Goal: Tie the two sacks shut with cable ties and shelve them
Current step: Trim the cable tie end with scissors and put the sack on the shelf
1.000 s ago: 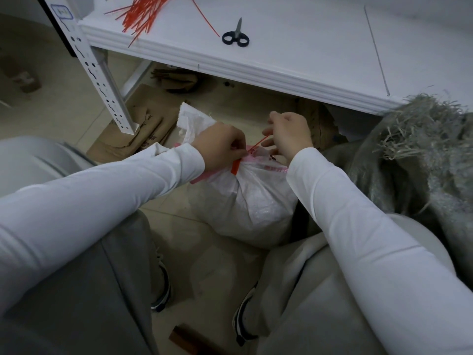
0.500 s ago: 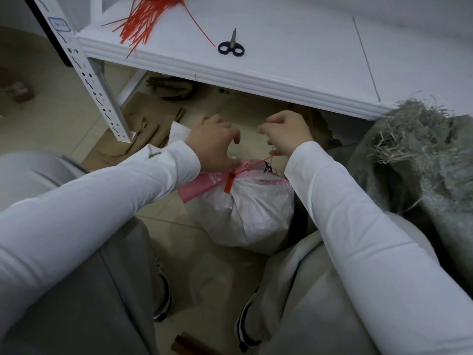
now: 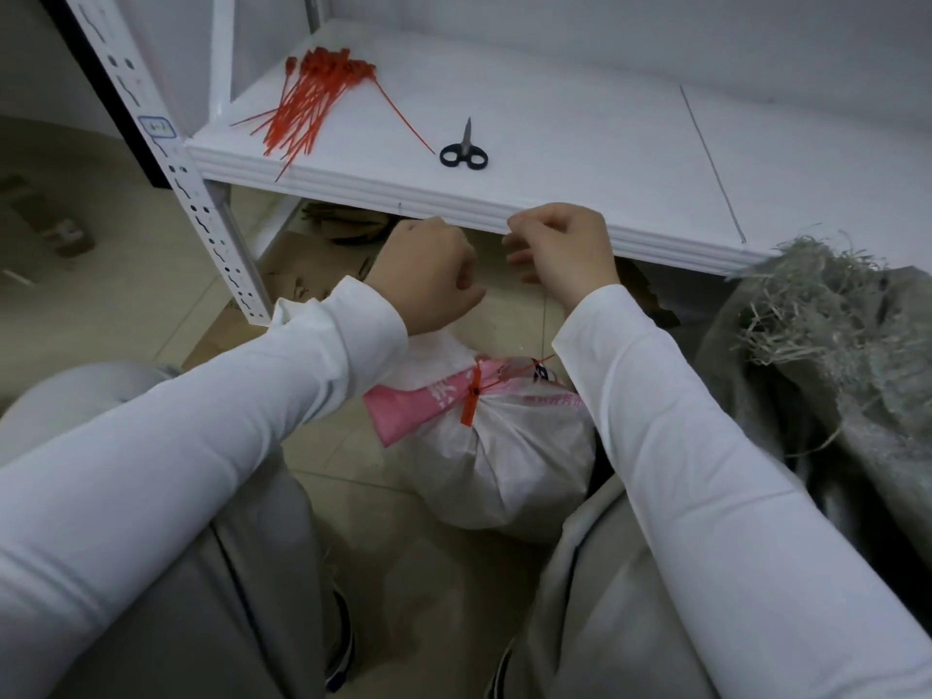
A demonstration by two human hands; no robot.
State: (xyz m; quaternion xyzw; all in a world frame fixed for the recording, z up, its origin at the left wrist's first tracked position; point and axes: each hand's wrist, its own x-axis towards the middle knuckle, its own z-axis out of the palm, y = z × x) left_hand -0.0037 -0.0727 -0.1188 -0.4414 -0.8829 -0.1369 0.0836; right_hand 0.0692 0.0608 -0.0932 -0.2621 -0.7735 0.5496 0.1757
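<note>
white sack (image 3: 504,461) on floor between knees, below shelf (image 3: 555,143) front edge, neck cinched by cable tie (image 3: 469,408) | tail points right, beneath right hand (image 3: 560,249), loosely curled, empty | left hand (image 3: 428,274) fisted, nothing seen in it | scissors (image 3: 464,153) at front edge, probably nearer left

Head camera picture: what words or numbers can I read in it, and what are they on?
Small blue-edged label on the white perforated shelf post: too blurred to read.
White characters on the pink band of the white woven sack: too blurred to read.
Red print on that sack: too small to read.
</note>
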